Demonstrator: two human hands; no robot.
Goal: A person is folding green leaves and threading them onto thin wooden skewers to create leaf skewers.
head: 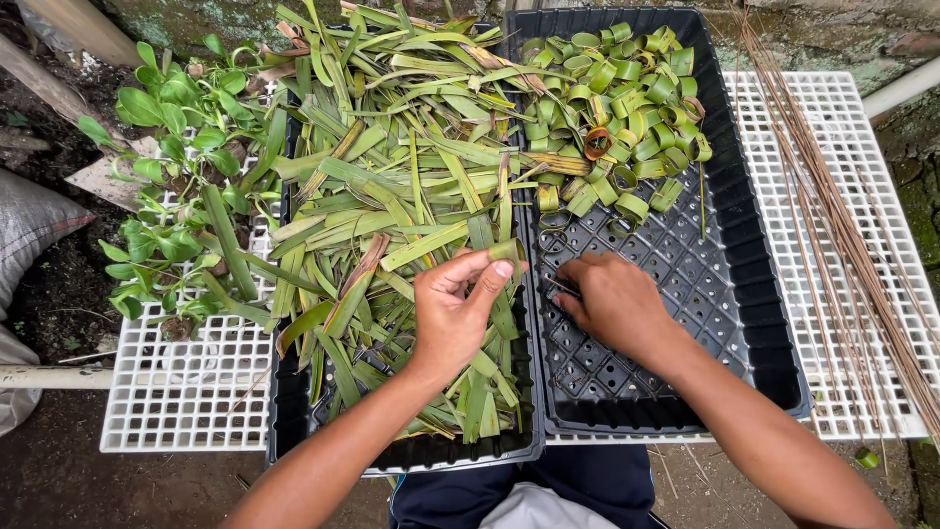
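My left hand (452, 302) pinches a small folded strip of green leaf (505, 251) between thumb and forefinger, above the left black tray (411, 456) heaped with cut green leaf strips (392, 186). My right hand (612, 299) rests low in the right black tray (744, 294), fingers curled around a thin dark stick (560, 286). A pile of rolled leaf rings (622, 108) fills the far end of that right tray.
Both trays sit on a white plastic grid (186, 392). Small potted green plants (176, 176) stand at the left. A bundle of thin brown sticks (842, 225) lies along the right side. Dirt ground and a white pipe (49, 376) surround the grid.
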